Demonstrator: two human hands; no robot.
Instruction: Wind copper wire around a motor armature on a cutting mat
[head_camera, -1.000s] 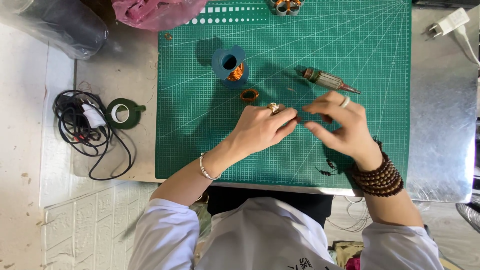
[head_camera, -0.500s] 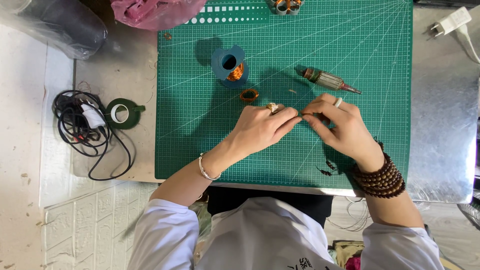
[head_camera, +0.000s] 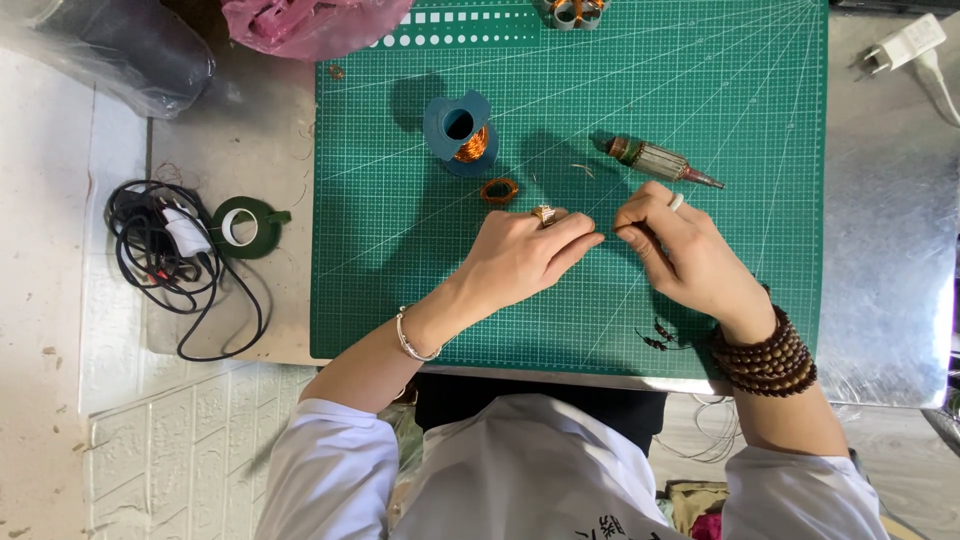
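Pinching something too fine to make out, the left hand (head_camera: 520, 255) and right hand (head_camera: 685, 250) meet fingertip to fingertip above the green cutting mat (head_camera: 420, 290). Likely thin wire is being handled; the next move calls for steady, even tension.

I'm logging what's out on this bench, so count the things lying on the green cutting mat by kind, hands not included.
Blue spool of copper wire: 1
Small loose copper wire coil: 1
Motor armature with shaft: 1
Wound part at the mat's top edge, partly cut off: 1
Small dark bits near the right wrist: 1 cluster
Total: 5
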